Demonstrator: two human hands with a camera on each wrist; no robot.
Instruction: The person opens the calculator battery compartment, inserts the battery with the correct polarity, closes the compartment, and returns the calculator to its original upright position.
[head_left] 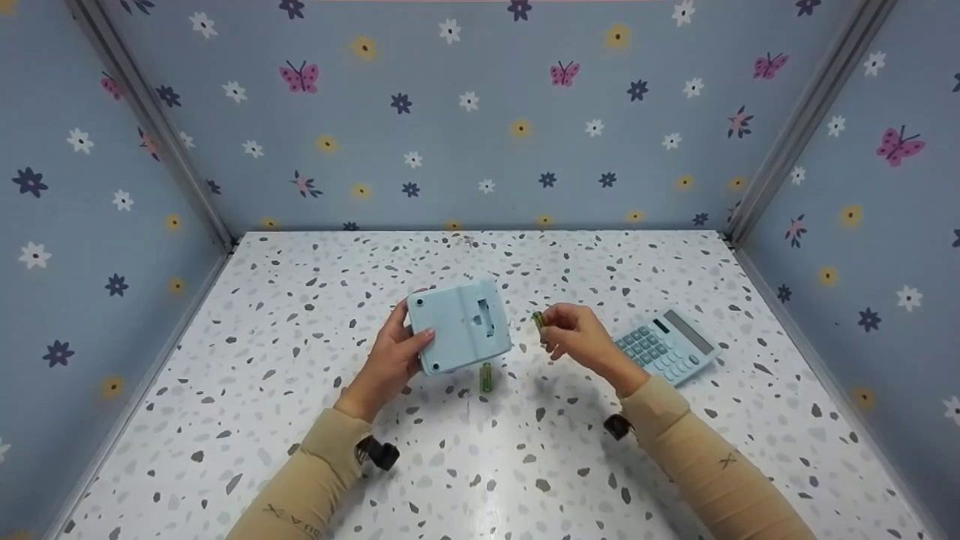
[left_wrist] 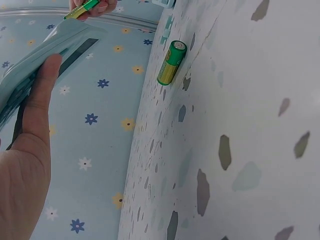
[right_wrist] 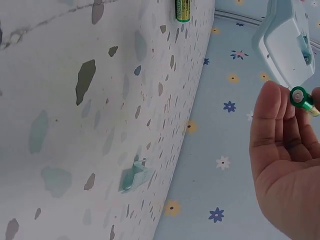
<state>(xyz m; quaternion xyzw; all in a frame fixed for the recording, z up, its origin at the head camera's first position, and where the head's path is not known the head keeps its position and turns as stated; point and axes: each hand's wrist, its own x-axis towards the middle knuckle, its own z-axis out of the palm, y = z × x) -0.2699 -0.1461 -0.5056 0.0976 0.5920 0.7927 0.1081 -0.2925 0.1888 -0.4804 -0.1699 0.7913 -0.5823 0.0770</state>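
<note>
My left hand (head_left: 390, 349) grips a light blue calculator (head_left: 450, 337) by its left side, thumb on the back. Its underside faces up toward the head camera, and an uncovered battery slot (head_left: 486, 318) shows near the right end. Keys on its other face appear in the left wrist view, past the thumb. To the right, my right hand (head_left: 577, 335) pinches a green and yellow battery (head_left: 538, 322), apart from the calculator. Its flat end (right_wrist: 298, 95) faces the right wrist camera. A second such battery (head_left: 486, 377) is on the table just below the held calculator.
Another light blue calculator (head_left: 667, 346) lies keys up on the speckled white table (head_left: 337, 285), partly behind my right wrist. A small pale teal plastic piece (right_wrist: 135, 176) rests on the table in the right wrist view. Flower-patterned panels (head_left: 480, 112) enclose the back and sides.
</note>
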